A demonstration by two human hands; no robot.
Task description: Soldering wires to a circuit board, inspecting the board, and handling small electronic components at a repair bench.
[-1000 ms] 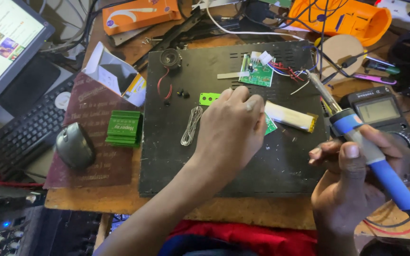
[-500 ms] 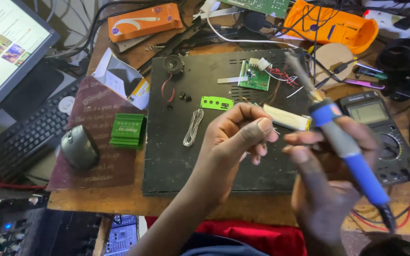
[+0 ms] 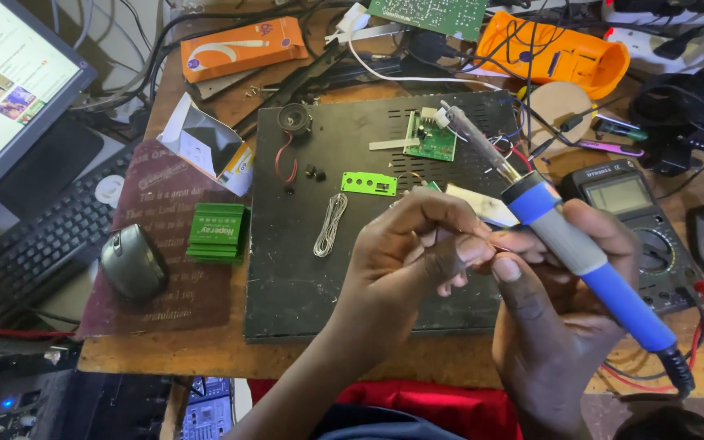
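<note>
My right hand (image 3: 556,326) grips a blue-handled soldering iron (image 3: 592,273); its metal tip (image 3: 454,114) points up and left, over a small green circuit board (image 3: 431,138). My left hand (image 3: 413,257) is raised over the black work mat (image 3: 303,277), its fingers pinched on a small thin part (image 3: 496,244) that is too small to identify. The left fingertips touch the right thumb and fingers just below the iron's handle. A pale strip (image 3: 482,204) lies partly hidden behind both hands.
On the mat lie a coil of solder wire (image 3: 329,224), a green perforated strip (image 3: 368,183) and a small speaker (image 3: 293,120). A multimeter (image 3: 637,220) sits at the right. A green block (image 3: 217,231), mouse (image 3: 132,261) and keyboard (image 3: 50,236) are at the left. Cables crowd the back.
My left hand has lifted off the mat with its fingers pinched. My right hand has swung the iron leftward until the two hands meet.
</note>
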